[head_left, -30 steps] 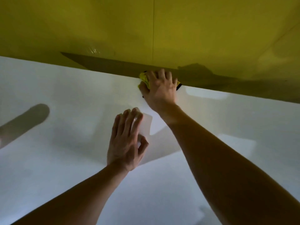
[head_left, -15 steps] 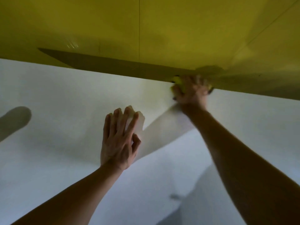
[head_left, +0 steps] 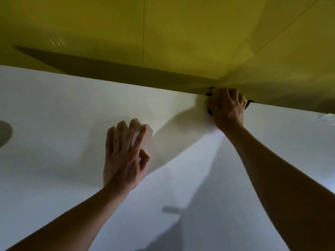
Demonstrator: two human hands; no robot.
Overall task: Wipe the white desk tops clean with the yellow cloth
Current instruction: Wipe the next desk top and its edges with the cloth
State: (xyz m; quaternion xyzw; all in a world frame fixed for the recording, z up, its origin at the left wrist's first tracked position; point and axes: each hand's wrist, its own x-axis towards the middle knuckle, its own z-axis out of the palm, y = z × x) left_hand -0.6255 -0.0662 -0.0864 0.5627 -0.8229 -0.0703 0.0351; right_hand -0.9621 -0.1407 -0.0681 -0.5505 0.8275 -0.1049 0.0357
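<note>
- Right hand [head_left: 226, 107]: fingers curled over the crumpled yellow cloth [head_left: 246, 101], pressing it against the glossy yellow partition panel [head_left: 181, 42].
- Left hand [head_left: 123, 153]: fingers extended, flat on the smooth white desk top [head_left: 54, 115].

Head camera looks forward and down, close over the white desk top [head_left: 54, 109].

Dim, soft picture, my arms' shadows long across the white desk [head_left: 54, 109], faint glare upper left, edges bowed, fingertips blurred
</note>
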